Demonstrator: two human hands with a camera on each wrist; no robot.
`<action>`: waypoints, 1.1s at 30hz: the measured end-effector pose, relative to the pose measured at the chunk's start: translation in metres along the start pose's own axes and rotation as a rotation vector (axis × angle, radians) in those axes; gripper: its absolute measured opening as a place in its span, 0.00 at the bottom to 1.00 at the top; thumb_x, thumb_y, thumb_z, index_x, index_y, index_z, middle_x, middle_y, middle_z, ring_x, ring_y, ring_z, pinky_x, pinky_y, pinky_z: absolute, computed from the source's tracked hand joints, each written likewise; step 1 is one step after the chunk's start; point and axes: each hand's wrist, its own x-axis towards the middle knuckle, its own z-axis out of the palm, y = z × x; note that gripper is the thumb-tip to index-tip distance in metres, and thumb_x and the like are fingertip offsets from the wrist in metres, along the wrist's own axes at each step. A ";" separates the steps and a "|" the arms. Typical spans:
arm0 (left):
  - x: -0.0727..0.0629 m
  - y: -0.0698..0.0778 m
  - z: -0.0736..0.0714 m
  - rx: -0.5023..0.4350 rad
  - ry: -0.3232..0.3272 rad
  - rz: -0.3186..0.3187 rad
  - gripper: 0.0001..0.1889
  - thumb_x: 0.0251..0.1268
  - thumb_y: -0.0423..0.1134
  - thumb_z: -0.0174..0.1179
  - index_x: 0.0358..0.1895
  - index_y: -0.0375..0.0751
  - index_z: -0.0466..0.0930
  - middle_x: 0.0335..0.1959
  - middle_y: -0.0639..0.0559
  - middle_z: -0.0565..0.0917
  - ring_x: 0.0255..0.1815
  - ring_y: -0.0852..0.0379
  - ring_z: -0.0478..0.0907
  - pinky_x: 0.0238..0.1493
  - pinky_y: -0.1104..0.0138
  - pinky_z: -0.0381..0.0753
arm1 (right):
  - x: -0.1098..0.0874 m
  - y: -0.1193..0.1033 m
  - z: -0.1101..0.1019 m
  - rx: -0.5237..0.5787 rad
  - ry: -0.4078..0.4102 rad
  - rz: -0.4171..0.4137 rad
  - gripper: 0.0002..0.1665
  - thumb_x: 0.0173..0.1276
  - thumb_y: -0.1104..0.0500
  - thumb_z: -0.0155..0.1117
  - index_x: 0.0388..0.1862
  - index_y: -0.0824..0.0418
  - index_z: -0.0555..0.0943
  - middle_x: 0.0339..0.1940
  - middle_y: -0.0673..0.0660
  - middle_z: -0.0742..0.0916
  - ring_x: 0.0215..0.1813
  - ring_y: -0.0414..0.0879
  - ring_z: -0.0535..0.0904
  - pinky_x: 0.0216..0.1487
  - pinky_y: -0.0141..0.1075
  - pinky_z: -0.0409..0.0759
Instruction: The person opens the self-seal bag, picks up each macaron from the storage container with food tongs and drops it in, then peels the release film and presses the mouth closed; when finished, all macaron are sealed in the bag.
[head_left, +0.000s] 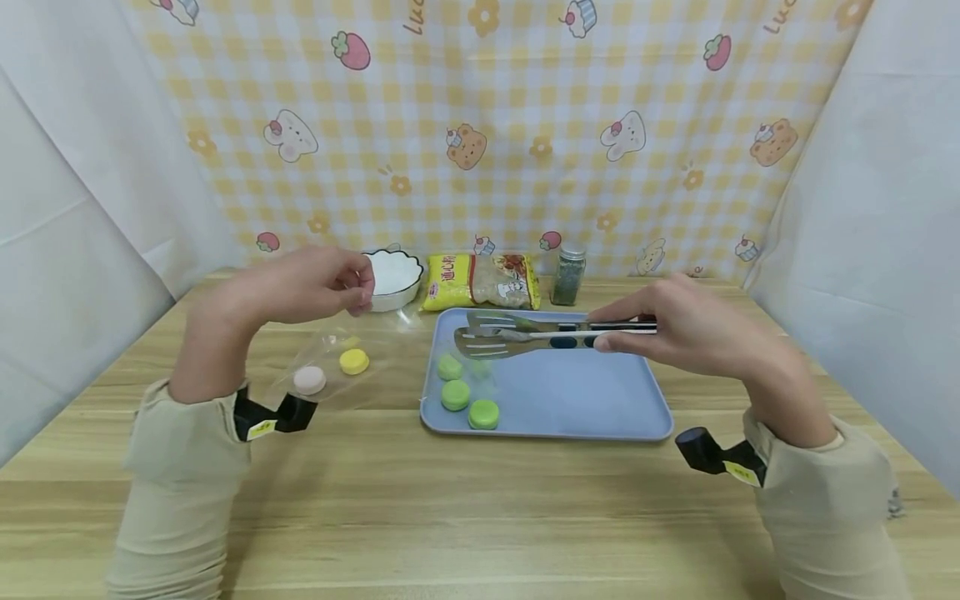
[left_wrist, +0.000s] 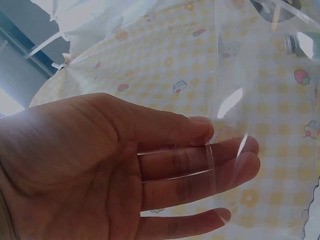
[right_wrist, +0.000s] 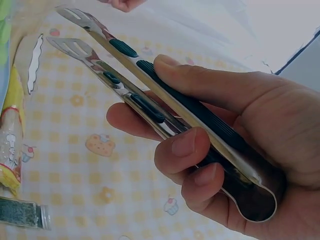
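My left hand pinches the edge of a clear plastic bag between thumb and fingers, raised over the left of the table. Below it, a pale pink macaron and a yellow macaron show through or beside the clear plastic; I cannot tell whether they are inside. My right hand grips metal tongs with dark grip pads, held above the blue tray. The slotted tong tips point left, slightly apart, nothing seen between them. Several green macarons sit at the tray's left end.
Behind the tray lie a yellow food packet and a glass jar of dark green contents. A white scalloped bowl stands partly behind my left hand. A checked cloth hangs at the back, with white cloth at both sides.
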 end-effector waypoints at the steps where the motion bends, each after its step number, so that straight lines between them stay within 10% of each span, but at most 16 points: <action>1: 0.000 0.000 0.000 0.007 0.000 0.003 0.07 0.65 0.27 0.46 0.31 0.37 0.71 0.29 0.50 0.80 0.34 0.55 0.78 0.37 0.61 0.72 | 0.000 0.000 0.000 -0.002 -0.001 0.003 0.15 0.65 0.54 0.63 0.48 0.59 0.84 0.41 0.50 0.86 0.21 0.32 0.72 0.29 0.32 0.73; 17: -0.003 -0.003 -0.001 -0.009 0.007 -0.012 0.06 0.67 0.28 0.46 0.32 0.37 0.69 0.30 0.50 0.80 0.35 0.55 0.78 0.40 0.60 0.73 | -0.007 0.011 -0.006 -0.067 0.050 0.010 0.15 0.63 0.55 0.65 0.46 0.59 0.84 0.38 0.50 0.87 0.27 0.32 0.78 0.30 0.34 0.75; 25: -0.006 -0.005 -0.004 -0.030 0.014 0.000 0.07 0.67 0.27 0.45 0.31 0.37 0.69 0.30 0.50 0.80 0.35 0.56 0.78 0.40 0.60 0.73 | 0.001 0.038 -0.002 -0.173 0.016 0.205 0.18 0.61 0.52 0.66 0.45 0.64 0.84 0.42 0.60 0.86 0.40 0.51 0.82 0.39 0.47 0.77; 33: -0.009 -0.004 -0.006 -0.040 0.025 -0.008 0.06 0.68 0.28 0.46 0.31 0.38 0.70 0.32 0.51 0.80 0.36 0.57 0.79 0.40 0.61 0.71 | 0.019 0.063 0.017 -0.214 -0.051 0.341 0.19 0.62 0.53 0.66 0.46 0.66 0.83 0.42 0.63 0.85 0.34 0.50 0.81 0.35 0.45 0.76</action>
